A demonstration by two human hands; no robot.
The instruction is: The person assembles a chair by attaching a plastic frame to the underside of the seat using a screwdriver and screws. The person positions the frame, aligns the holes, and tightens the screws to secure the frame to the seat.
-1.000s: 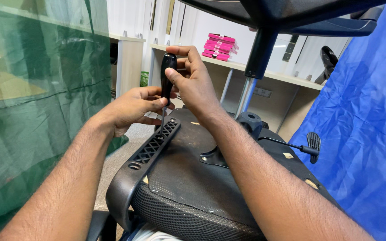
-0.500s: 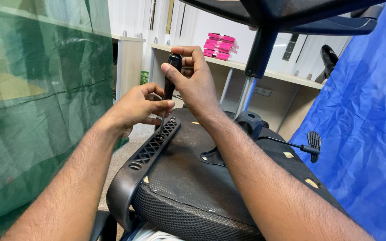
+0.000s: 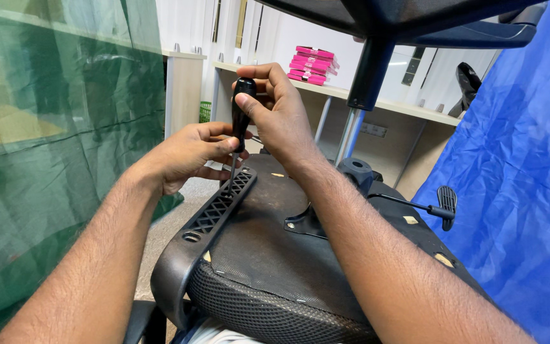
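Screwdriver (image 3: 241,111) upright, tip down at the far end of the black plastic armrest (image 3: 208,220) on the overturned office chair seat (image 3: 288,255). My right hand (image 3: 281,114) is closed around the handle; my left hand (image 3: 189,153) pinches the lower handle, steadying it.

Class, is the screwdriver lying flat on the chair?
No. Both hands, right hand and left hand, hold the screwdriver upright over the chair.
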